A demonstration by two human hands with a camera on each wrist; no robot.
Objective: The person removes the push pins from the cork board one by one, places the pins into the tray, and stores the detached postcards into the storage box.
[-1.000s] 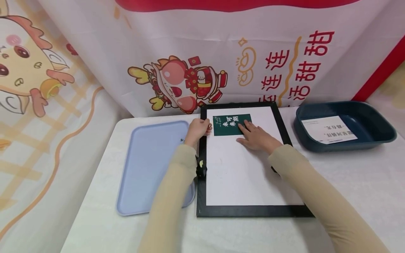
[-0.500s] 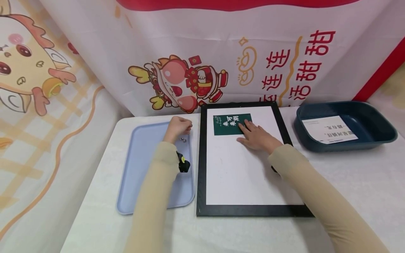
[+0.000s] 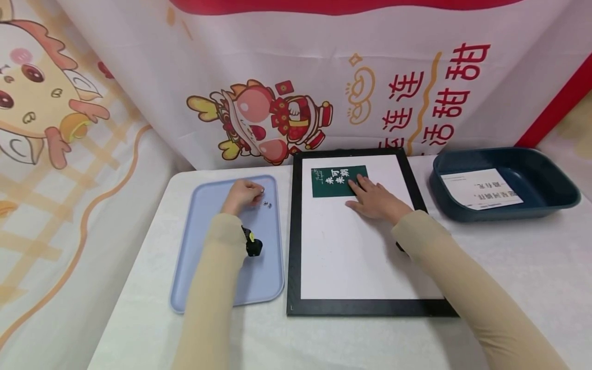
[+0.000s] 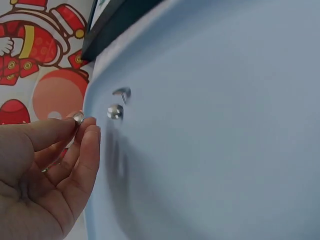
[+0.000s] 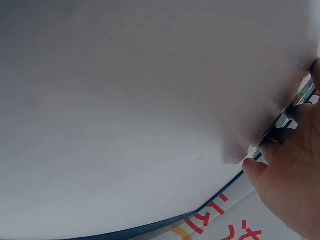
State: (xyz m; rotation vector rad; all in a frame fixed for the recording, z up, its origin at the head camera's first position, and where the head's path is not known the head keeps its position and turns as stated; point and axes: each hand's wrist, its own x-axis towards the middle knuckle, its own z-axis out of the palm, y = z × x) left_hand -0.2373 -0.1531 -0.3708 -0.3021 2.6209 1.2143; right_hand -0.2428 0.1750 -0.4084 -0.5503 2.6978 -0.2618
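Note:
My left hand (image 3: 242, 195) is over the blue tray (image 3: 213, 205), pinching a silver thumbtack (image 4: 78, 117) between thumb and fingertips. Close to those fingers, a round-headed thumbtack (image 4: 114, 111) and a tipped one with its pin showing (image 4: 123, 93) lie on the tray near its edge. My right hand (image 3: 376, 201) rests with spread fingers on the right part of a dark green card (image 3: 326, 189) with white lettering. The card lies at the upper left of a white board (image 3: 351, 257) with a black frame; its right end is partly covered by the fingers.
A dark blue basin (image 3: 550, 198) stands right of the board and holds a white printed card (image 3: 481, 189). Tray and board lie side by side on a white-covered table (image 3: 351, 344). A printed cloth (image 3: 300, 51) hangs behind.
My left hand has moved left from the board's left edge to over the tray. Two thumbtacks on the tray now show beside it. The right hand has stayed on the green card.

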